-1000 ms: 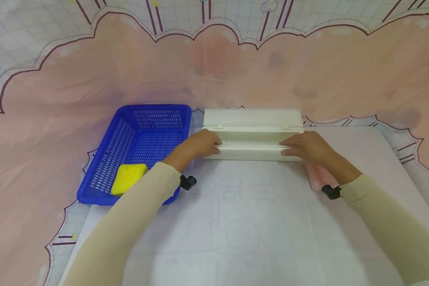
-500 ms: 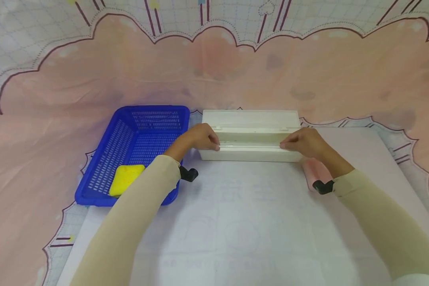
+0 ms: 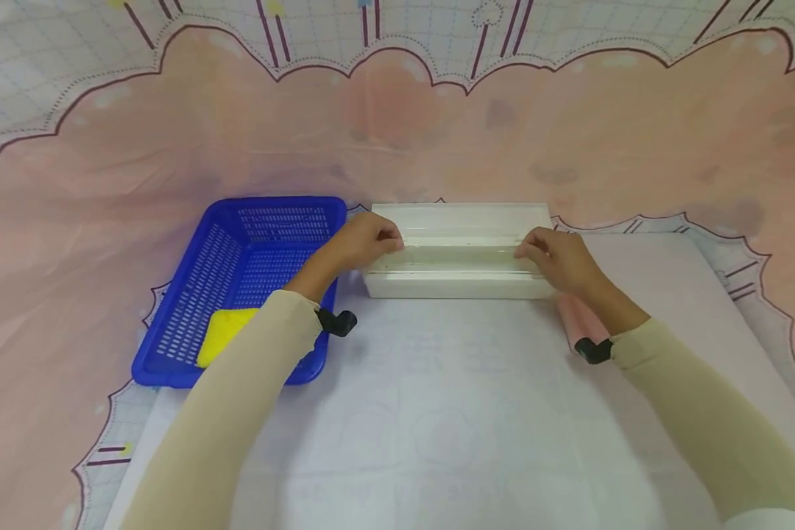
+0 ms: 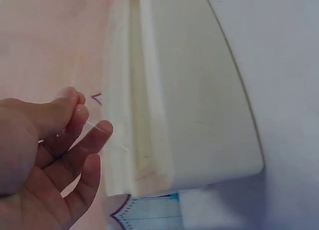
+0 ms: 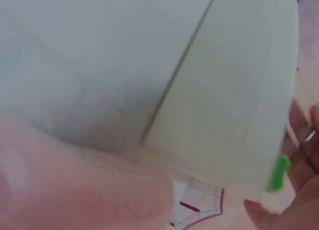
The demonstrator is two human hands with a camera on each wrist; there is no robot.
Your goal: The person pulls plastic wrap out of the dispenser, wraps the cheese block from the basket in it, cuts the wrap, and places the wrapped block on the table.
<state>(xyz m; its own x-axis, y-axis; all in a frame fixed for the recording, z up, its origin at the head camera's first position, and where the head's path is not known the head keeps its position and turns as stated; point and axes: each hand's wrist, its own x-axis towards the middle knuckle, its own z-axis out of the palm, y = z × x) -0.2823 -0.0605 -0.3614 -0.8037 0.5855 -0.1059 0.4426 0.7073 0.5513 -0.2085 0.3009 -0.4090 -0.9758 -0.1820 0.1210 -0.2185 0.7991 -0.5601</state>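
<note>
A long white cling film dispenser (image 3: 460,286) sits at the back of the table, its lid (image 3: 460,219) tilted up behind. Above its opening, a clear sheet of cling film (image 3: 460,255) seems to stretch between the hands; its outline is faint. My left hand (image 3: 369,239) pinches the film near the dispenser's left end, thumb against index finger. Near the right end, my right hand (image 3: 556,256) pinches the other side. In the left wrist view, a thin shiny film edge (image 4: 94,126) runs from the fingertips, with the other fingers loosely bent.
Left of the dispenser stands a blue plastic basket (image 3: 147,368) with a yellow sponge (image 3: 224,333) in it. A pink object (image 3: 579,320) lies partly hidden under the right wrist. A small green piece (image 5: 279,174) shows at the dispenser's end. White paper (image 3: 437,412) covers the table.
Both hands have risen from the dispenser's front edge and moved back over its opening. Their fingers have closed from a spread grip on the edge to a pinch on the film.
</note>
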